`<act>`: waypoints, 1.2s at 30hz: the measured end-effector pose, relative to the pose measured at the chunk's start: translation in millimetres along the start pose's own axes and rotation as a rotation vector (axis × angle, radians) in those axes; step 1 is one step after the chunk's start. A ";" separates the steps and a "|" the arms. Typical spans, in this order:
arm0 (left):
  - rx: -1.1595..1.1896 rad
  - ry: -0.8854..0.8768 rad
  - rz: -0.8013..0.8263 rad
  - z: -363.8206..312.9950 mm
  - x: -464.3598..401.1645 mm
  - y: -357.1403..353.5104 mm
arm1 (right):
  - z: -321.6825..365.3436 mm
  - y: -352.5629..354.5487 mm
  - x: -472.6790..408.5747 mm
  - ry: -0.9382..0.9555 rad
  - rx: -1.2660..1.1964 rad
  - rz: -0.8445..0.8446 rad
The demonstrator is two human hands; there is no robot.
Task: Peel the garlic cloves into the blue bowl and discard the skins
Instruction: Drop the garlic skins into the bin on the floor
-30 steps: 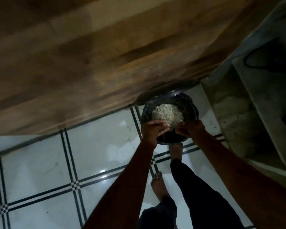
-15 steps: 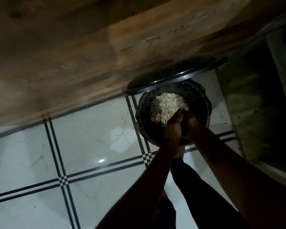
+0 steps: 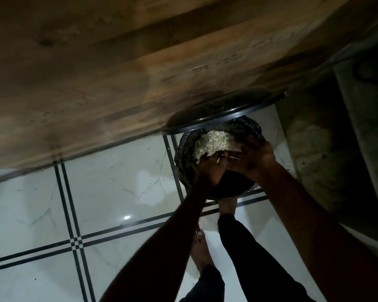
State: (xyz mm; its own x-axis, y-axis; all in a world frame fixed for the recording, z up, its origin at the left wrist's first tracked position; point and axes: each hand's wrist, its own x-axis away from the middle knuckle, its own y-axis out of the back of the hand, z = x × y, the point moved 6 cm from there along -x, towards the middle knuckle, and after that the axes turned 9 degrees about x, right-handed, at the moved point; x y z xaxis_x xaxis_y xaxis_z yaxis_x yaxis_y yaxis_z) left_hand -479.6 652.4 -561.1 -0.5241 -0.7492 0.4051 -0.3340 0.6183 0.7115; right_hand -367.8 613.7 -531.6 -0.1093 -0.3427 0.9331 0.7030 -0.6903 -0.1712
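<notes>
Pale, papery garlic skins [image 3: 212, 142] lie heaped in the black-lined bin [image 3: 184, 162], which stands on the tiled floor [image 3: 109, 192] under its raised lid [image 3: 223, 112], against the wooden cabinet [image 3: 118, 73]. A second ago my hands were apart over the bin rim; now my left hand [image 3: 207, 171] and right hand [image 3: 253, 158] are brought close together low over the heap, a few pale flakes showing between them. It is too dark for me to tell whether the fingers are curled, pinching or spread. I judge this is the last of the skins being rubbed off my palms, so the discard step looks nearly finished. No blue bowl or peeled cloves are in view from here.
</notes>
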 end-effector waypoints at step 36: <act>0.656 -0.534 0.522 -635.7 441.0 80.4 | -44.6 421.1 730.7 0.647 -0.379 -0.542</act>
State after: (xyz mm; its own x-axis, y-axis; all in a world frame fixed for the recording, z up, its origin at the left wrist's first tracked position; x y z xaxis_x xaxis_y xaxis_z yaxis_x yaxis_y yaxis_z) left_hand -239.6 220.6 39.7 -0.9590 -0.2401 0.1503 -0.2437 0.9698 -0.0057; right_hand -182.9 44.2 64.0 -0.8078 -0.1223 0.5766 0.1763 -0.9836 0.0384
